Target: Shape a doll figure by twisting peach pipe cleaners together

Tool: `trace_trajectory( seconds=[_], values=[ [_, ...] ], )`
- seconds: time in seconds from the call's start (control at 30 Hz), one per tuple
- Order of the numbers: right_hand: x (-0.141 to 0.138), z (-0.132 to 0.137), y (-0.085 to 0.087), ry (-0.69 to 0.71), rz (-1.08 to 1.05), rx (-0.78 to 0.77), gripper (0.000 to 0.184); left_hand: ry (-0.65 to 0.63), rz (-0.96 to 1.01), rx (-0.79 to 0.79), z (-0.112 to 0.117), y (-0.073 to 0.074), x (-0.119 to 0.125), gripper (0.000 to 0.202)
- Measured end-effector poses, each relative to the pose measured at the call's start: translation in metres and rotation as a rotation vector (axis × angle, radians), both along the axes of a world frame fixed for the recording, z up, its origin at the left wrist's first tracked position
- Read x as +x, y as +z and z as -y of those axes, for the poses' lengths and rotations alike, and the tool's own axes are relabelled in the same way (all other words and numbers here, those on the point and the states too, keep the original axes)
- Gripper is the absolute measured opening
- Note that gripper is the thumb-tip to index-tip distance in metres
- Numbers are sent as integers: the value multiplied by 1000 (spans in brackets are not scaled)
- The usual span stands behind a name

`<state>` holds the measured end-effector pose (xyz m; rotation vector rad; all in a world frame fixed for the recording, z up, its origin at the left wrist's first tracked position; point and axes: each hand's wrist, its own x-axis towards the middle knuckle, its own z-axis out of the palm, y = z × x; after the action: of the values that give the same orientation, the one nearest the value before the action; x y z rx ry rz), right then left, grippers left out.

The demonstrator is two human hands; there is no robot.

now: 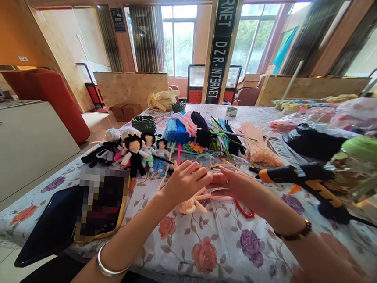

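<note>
Peach chenille, fuzzy and thin-limbed, forms the pipe-cleaner figure [190,204] at centre frame, just above the floral-cloth surface [218,250]. I see my left hand [185,181] curled narrow around its top, while my right hand [237,186] pinches its stems from the other side. A red fuzzy loop [245,211] lies under the right hand. The hard-plastic glue gun [304,180] sits near at right and the soft dolls [131,149] at left. Bare cloth runs down to the near edge.
</note>
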<state>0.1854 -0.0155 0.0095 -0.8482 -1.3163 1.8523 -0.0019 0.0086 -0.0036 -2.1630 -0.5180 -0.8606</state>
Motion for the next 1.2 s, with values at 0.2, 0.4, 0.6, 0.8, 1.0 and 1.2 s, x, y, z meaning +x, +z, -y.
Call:
trace_trajectory(
  seconds=[0.2, 0.4, 0.6, 0.8, 1.0, 1.2],
  values=[
    [0, -3, -2, -70, -48, -84, 30, 41, -90, 6, -6, 6, 3, 12],
    [5, -5, -5, -190, -73, 14, 26, 116, 14, -99, -24, 17, -10, 19],
    [8, -7, -5, -312, -75, -12, 19, 326, 242, -491, -70, 39, -55, 27],
    [4, -9, -7, -349, -106, -45, 26, 608, 381, -557, -116, 76, -98, 23],
    [0, -12, -16, -347, -91, -19, 32, 722, 390, -522, -158, 96, -133, 21],
    [4, -13, -17, -324, 179, 29, 27, 675, 481, -510, -211, 104, -162, 9]
  ],
)
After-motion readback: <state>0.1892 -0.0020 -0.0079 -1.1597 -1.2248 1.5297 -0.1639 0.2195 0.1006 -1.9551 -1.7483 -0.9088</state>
